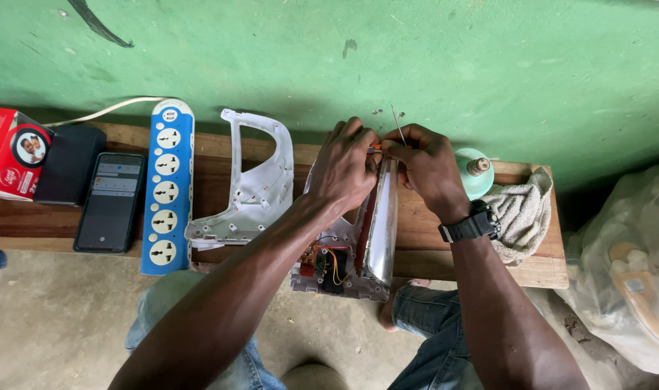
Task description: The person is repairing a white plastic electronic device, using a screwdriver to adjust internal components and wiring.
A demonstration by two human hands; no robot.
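The opened lamp (358, 245) lies on the wooden bench (431, 238), its near end hanging over the front edge above the person's knees. Its casing is off: a small circuit board with yellow and red wires (329, 263) shows at the near end, and a long silver reflector (384, 224) runs along its right side. Both hands meet at the far end. The left hand (344, 170) has its fingers pinched together on a small orange part there; the right hand (427, 166) is closed on a thin wire (397, 124) that sticks up towards the green wall.

The lamp overhangs the edge, so a hard push from either hand could, I judge, tip it off the bench. The loose wires at the board look easy to snag or tear if the body shifts. The thin wire could slip from so fine a pinch.

Counted: one lamp, one detached white shell (253, 188) just left of it, one blue power strip (165, 188) with five sockets, one phone (113, 202), one dark box (68, 165), one red carton (8, 152), one bulb (475, 170) resting against one cloth (521, 213), one wristwatch (470, 225), one plastic bag (626, 267) on the ground to the right.
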